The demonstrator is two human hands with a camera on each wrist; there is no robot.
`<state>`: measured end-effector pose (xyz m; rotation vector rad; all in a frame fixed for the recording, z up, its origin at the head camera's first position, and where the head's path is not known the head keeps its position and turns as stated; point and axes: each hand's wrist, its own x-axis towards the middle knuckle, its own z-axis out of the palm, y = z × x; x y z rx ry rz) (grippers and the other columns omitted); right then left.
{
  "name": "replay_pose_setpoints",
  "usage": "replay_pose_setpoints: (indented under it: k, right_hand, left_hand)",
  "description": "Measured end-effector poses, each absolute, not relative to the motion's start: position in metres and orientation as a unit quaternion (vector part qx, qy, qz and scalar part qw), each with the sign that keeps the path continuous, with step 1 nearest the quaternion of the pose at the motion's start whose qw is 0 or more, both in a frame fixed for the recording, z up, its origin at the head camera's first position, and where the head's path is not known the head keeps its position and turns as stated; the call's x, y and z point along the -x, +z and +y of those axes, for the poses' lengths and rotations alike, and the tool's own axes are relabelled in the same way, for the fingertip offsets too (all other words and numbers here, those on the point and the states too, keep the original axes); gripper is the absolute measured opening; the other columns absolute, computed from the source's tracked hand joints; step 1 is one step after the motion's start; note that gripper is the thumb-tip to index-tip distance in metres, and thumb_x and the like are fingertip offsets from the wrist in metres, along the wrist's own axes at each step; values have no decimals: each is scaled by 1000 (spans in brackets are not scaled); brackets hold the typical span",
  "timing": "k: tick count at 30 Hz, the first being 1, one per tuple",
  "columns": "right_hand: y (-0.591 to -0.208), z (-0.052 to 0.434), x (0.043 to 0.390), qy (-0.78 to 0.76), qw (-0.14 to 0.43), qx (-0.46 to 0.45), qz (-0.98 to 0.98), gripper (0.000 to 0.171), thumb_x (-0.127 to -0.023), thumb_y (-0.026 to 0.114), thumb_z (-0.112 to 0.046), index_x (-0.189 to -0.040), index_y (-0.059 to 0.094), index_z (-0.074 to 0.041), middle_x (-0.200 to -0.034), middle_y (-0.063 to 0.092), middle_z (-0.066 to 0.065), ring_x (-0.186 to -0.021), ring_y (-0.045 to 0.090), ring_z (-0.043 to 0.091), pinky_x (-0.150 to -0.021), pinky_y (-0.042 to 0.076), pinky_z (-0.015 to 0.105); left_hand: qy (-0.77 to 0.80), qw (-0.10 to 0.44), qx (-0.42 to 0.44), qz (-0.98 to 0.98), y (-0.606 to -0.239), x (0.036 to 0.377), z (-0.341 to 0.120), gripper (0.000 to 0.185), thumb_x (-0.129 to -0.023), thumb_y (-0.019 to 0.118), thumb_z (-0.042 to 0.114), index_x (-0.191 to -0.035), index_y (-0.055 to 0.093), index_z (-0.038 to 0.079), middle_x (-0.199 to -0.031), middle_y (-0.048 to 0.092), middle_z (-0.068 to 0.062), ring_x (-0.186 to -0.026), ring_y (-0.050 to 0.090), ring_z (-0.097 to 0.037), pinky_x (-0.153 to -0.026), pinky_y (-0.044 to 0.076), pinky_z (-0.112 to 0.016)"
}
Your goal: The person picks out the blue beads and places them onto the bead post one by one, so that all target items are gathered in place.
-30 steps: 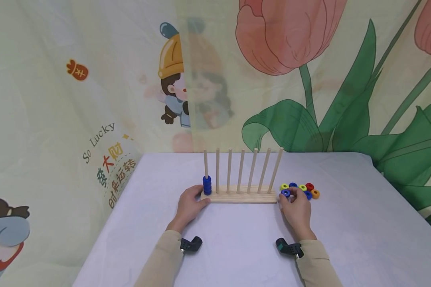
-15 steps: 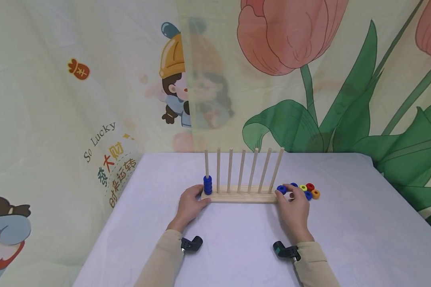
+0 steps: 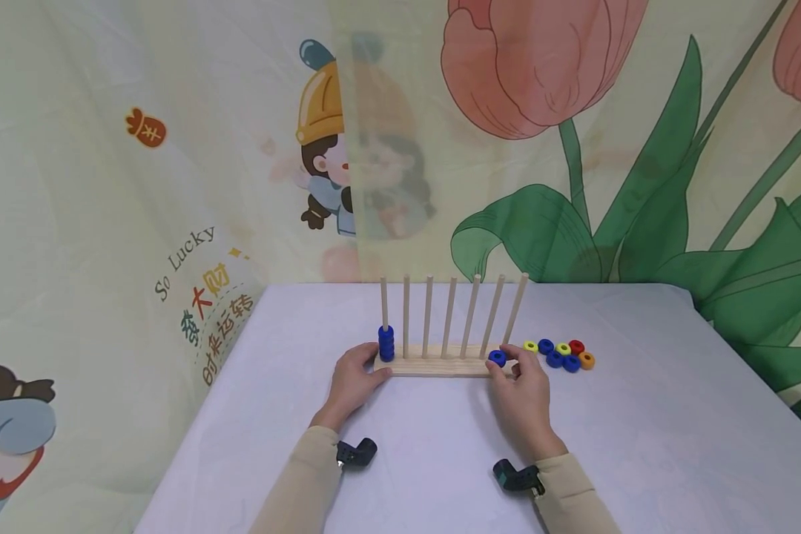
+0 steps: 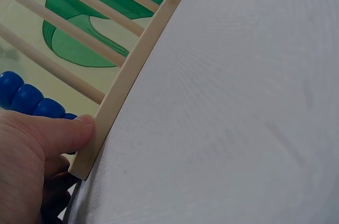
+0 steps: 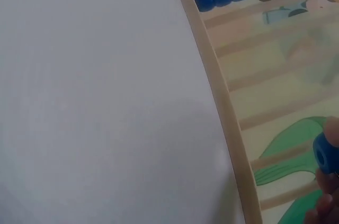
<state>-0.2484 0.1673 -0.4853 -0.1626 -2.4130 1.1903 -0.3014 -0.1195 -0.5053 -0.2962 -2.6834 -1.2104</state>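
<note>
1. The right hand (image 3: 523, 389) pinches a blue ring (image 3: 497, 358) in its fingertips, low in front of the wooden peg rack (image 3: 440, 367), near the two rightmost pegs.
2. The left hand (image 3: 354, 382) rests against the rack's left end, thumb pressed to the base, beside the stacked blue rings (image 3: 386, 344) on the first peg.
3. Loose rings (image 3: 561, 354) lie on the table (image 3: 440, 460), right of the rack.
4. Risk: the fingertip hold is slight, so the ring could drop if it clips a peg tip.
</note>
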Motion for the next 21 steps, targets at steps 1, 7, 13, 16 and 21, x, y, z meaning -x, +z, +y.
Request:
replay_pose_setpoints:
  k: [1,7,13,16,21]
  right_hand:
    - [-484,165,248,434,221,52,-872,37,-88,74,-20,-120,62,-5,-110,61,9,-86,49,21,-69,41,29]
    - [-484,154,246,479,180,19,-859,31,-84,78,-17,-112,68,-7,-99,65,6,-80,53,18,-63,44,21]
    - [-492,141,247,498,142,-13,-856,33,-82,79,-9,-113,68,-9,-108,68,4,-86,59,15,-73,52,19]
    - [-493,137,246,503,134,-17,-854,34,-83,78,-9,-116,68,-7,-111,67,5,-88,60,17,-75,53,21]
    - [-488,132,250,516,113,3,-849,32,-88,74,-18,-118,67,-10,-108,67,3,-89,58,17,-72,52,19]
  left_hand:
    - [-407,92,99,-903,-505,302,-119,56,-84,75,21,-131,58,-4,-133,59,-18,-130,49,-36,-113,33,-50]
    - [-403,92,97,-905,-505,301,-120,56,-84,75,22,-131,58,-4,-133,60,-18,-130,49,-35,-113,32,-50]
    - [-411,97,100,-901,-506,301,-121,55,-83,76,20,-130,59,-4,-131,60,-19,-128,50,-36,-111,34,-51]
    - [-417,92,100,-899,-506,300,-121,56,-83,76,20,-130,58,-4,-132,60,-18,-128,50,-36,-112,34,-49]
    - [-412,92,101,-901,-504,301,-121,56,-83,76,20,-131,58,-4,-133,60,-18,-129,50,-36,-112,34,-49]
